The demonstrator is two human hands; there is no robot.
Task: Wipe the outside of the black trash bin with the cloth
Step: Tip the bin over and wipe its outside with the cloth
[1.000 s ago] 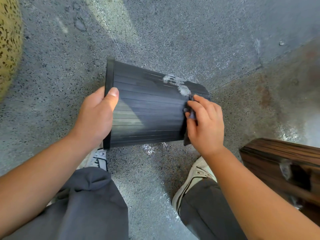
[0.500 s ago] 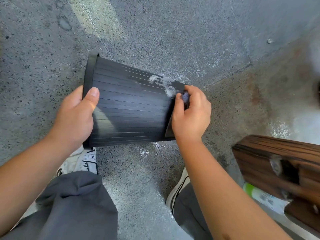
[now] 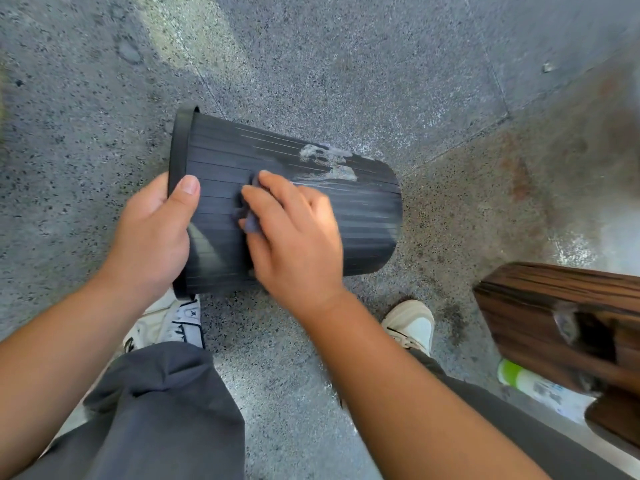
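Single head cam, wide-angle, looking steeply down, close on both hands and ribbed black plastic trash bin point(image 3: 294, 202) above speckled grey floor point(image 3: 346, 64).

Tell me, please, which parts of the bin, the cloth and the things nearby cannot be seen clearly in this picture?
Head view only:
- Cloth: mostly hidden under the right hand; its full shape is unknown.
- Black trash bin: its inside and far side face away; the left hand covers part of the rim.
- White bottle with green cap: partly behind the wooden furniture; label blurred.
- White residue: what it is cannot be told.
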